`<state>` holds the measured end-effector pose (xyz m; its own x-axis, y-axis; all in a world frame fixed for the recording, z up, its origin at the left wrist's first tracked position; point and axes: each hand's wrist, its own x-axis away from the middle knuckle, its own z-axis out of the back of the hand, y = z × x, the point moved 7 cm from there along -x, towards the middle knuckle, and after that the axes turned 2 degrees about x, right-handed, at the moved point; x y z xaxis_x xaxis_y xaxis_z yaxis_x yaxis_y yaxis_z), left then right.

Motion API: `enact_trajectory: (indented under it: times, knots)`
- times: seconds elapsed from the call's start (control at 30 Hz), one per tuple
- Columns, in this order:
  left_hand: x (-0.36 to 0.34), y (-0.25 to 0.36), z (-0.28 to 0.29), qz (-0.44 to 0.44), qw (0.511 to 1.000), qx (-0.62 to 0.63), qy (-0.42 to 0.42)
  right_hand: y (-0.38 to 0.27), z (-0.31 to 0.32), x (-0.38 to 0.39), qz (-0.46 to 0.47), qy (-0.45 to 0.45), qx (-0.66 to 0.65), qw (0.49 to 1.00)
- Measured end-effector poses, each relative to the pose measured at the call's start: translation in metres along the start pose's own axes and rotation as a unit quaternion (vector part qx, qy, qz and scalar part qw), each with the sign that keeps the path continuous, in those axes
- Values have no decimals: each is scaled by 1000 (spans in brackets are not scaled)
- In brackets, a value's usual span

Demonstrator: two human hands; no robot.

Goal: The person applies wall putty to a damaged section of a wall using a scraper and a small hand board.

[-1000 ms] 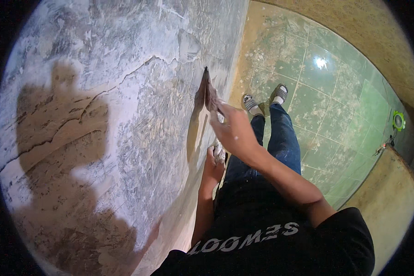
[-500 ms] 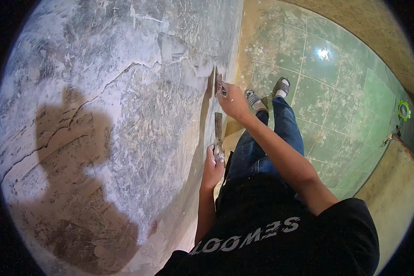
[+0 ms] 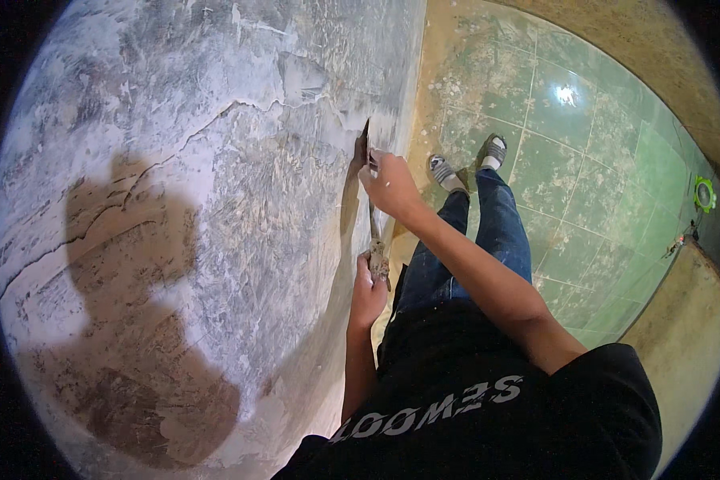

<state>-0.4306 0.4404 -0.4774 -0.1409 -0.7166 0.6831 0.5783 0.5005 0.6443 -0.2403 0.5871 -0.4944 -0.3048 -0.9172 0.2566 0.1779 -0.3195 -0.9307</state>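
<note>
My right hand (image 3: 390, 182) is closed on a thin-bladed trowel (image 3: 366, 142), whose dark blade stands edge-on at the grey, patchy plastered wall (image 3: 248, 192), near a long crack. Below it, my left hand (image 3: 368, 292) grips a plaster-caked scraper (image 3: 378, 260) upright beside the wall. Part of that scraper's blade is hidden behind my right hand.
Green tiled floor (image 3: 568, 200) with whitish splatters lies to the right, under my sandalled feet (image 3: 492, 154). A small green round object (image 3: 704, 194) and some cable (image 3: 680, 240) sit at the far right, by a pale panel (image 3: 680, 320). My shadow falls on the wall.
My right hand with the trowel has moved up the picture from a second ago, then slightly left. The scraper in my left hand came into clearer view and is now partly covered again.
</note>
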Motion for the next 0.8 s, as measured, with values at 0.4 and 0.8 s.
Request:
enact_trajectory:
  times: [0.4, 0.8]
  knots:
    - [12, 16, 10, 9, 999, 33, -3, -63, 70, 59, 39, -4, -19, 999]
    - [-8, 28, -31, 65, 998, 2, -25, 276, 20, -69, -168, 63, 87, 980]
